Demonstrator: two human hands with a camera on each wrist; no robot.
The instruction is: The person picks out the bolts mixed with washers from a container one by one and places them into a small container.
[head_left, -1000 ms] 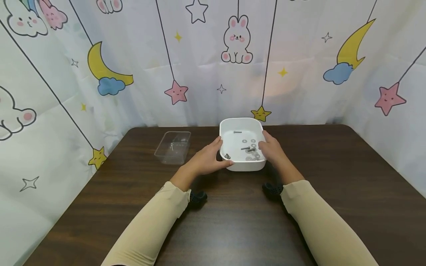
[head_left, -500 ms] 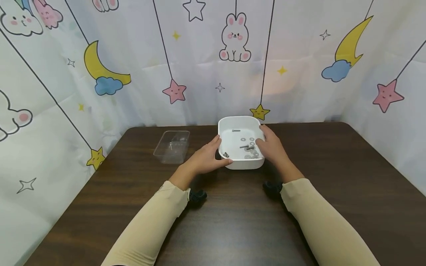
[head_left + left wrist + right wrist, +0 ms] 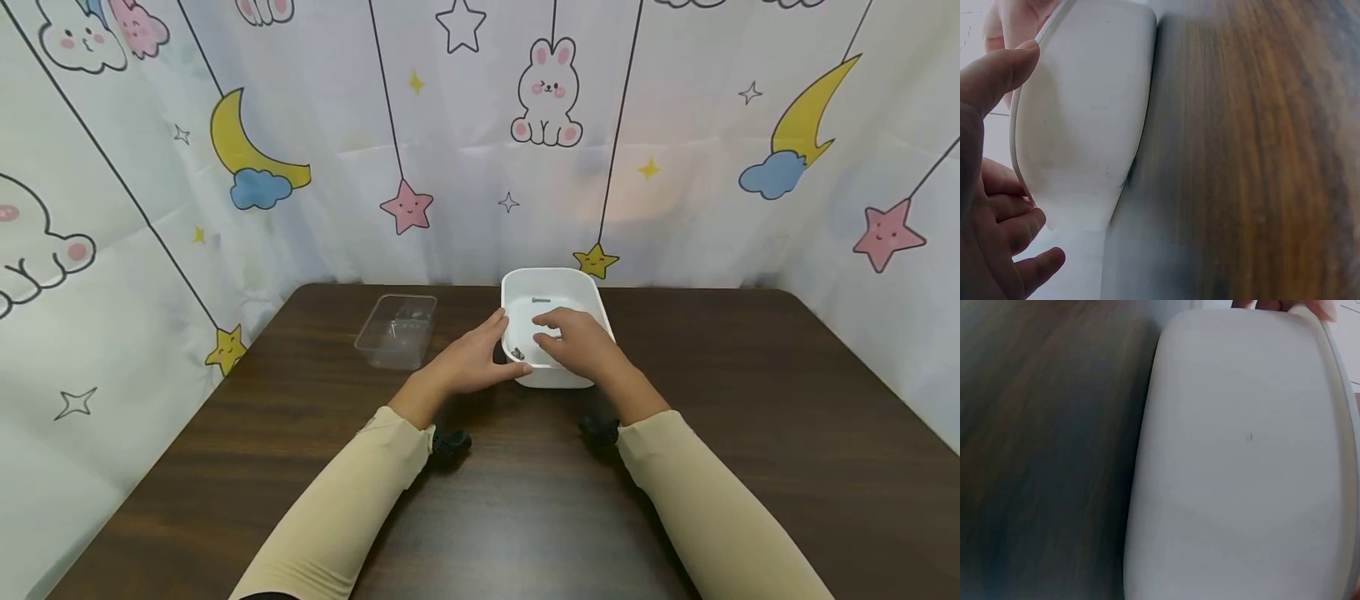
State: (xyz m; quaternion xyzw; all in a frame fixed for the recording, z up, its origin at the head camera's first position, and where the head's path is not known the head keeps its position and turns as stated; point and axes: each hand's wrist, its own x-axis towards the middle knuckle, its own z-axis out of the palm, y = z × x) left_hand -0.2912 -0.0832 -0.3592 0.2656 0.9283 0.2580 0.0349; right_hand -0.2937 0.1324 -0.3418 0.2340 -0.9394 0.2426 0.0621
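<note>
A white plastic tub (image 3: 558, 379) stands near the back edge of the table. My left hand (image 3: 472, 358) holds its near left corner, thumb on the front rim and fingers along the side wall. Over the tub's inside is my right hand (image 3: 581, 342), thumb and forefinger apart; whether they touch a small metal part there is too small to tell. One screw (image 3: 541, 300) lies toward the tub's back, and small metal pieces (image 3: 517, 354) sit in the near left corner. The right hand covers the rest of the tub floor. In the left wrist view the tub's outer wall (image 3: 1085, 112) shows.
A clear plastic container (image 3: 393, 360) stands left of the tub, with a few small things inside that are hard to make out. Behind the dark wooden table (image 3: 510, 517) hangs a white printed curtain (image 3: 465, 150).
My right hand has left the tub's right rim and moved left over its inside, covering the washers and screws there. The left hand keeps its hold. The head view has shifted slightly.
</note>
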